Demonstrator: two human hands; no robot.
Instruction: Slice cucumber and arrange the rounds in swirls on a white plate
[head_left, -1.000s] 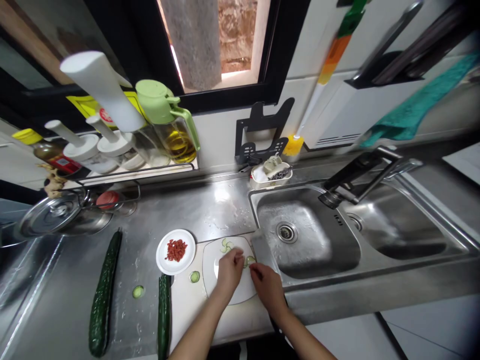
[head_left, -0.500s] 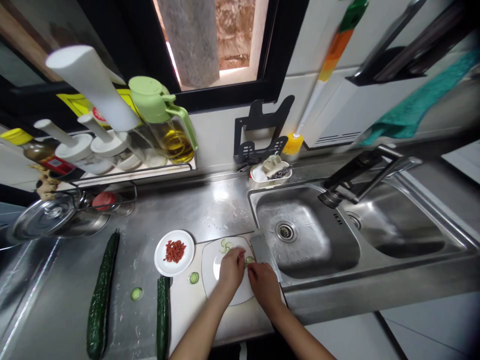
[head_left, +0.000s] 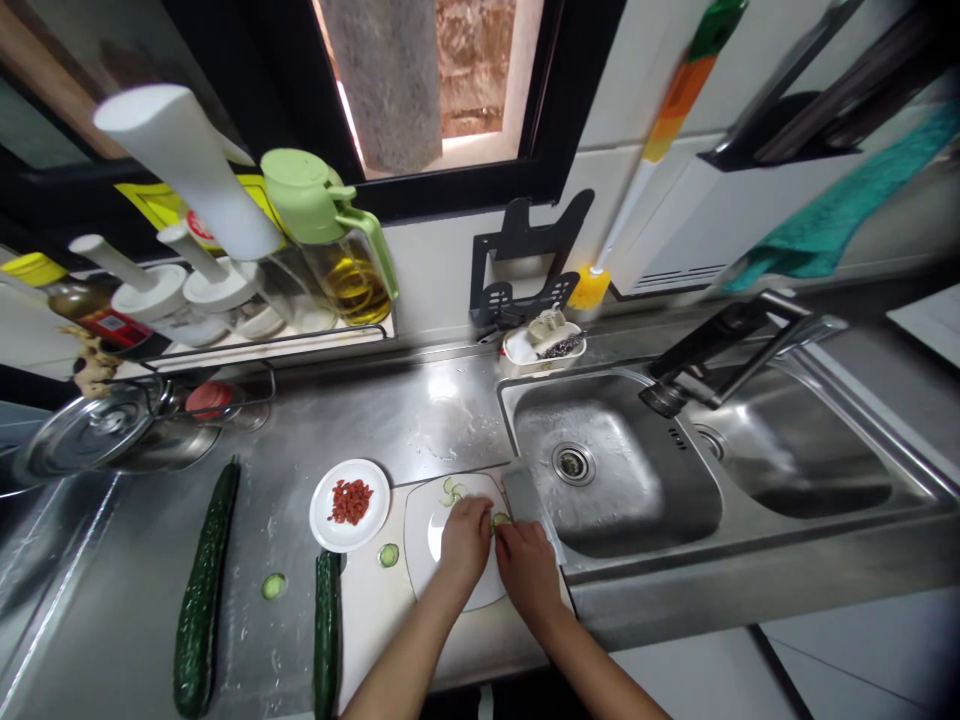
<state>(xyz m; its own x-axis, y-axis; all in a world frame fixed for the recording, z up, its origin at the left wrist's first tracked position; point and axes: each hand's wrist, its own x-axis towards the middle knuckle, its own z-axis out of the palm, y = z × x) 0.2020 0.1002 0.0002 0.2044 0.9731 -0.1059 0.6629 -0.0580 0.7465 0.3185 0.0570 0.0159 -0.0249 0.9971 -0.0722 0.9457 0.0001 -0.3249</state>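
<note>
Over a white squarish plate (head_left: 421, 545), my two hands meet with fingers bent. My right hand (head_left: 529, 568) is closed in a pinch on thin cucumber slices (head_left: 500, 519). Close against them, my left hand (head_left: 463, 543) has its fingertips pressed together; whatever is in them is hidden. Several thin green-edged cucumber pieces (head_left: 453, 491) lie fanned out near the plate's far edge. The plate rests on a pale cutting board (head_left: 367, 620). A flat grey blade (head_left: 531, 498) lies along the board's right side, partly behind my right hand.
Left of my hands are a small white plate (head_left: 322, 535) of chopped red pieces, a cut cucumber (head_left: 326, 630), a whole cucumber (head_left: 206, 590) and cucumber ends (head_left: 388, 555). A double sink (head_left: 615, 540) with a black faucet (head_left: 705, 350) is to the right. Condiment jars (head_left: 217, 290) line the back shelf.
My right hand has shifted slightly up and left, closer to my left hand. The rest stays in place apart from a slight camera shift.
</note>
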